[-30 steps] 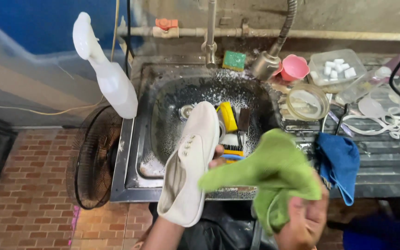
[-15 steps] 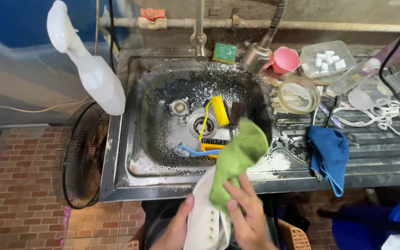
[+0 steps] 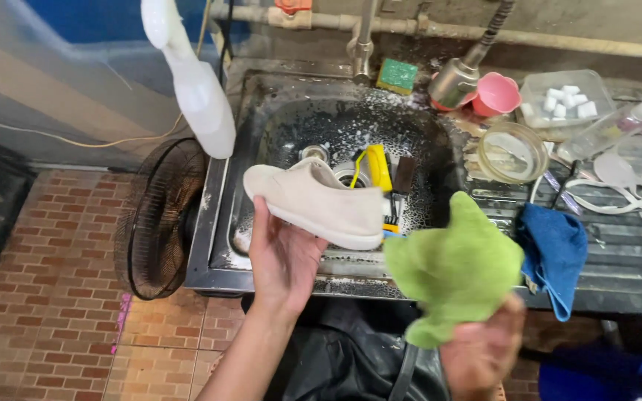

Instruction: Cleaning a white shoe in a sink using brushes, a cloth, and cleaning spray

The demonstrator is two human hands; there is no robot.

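While you stand at the sink [image 3: 217,223]:
Left hand [image 3: 284,256]: fingers wrapped under white shoe [image 3: 317,202], sideways.
Right hand [image 3: 484,353]: clutching green cloth [image 3: 455,267], 3 o'clock of shoe.

White shoe [image 3: 315,200] sideways, green cloth [image 3: 455,269] bunched

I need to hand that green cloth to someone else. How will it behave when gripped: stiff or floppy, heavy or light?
Probably floppy: the green cloth bunches and folds above the right hand, keeping no flat shape. Likely light, since that hand alone lifts it. It could be damp, given the foamy sink beside it, though the picture cannot confirm that.
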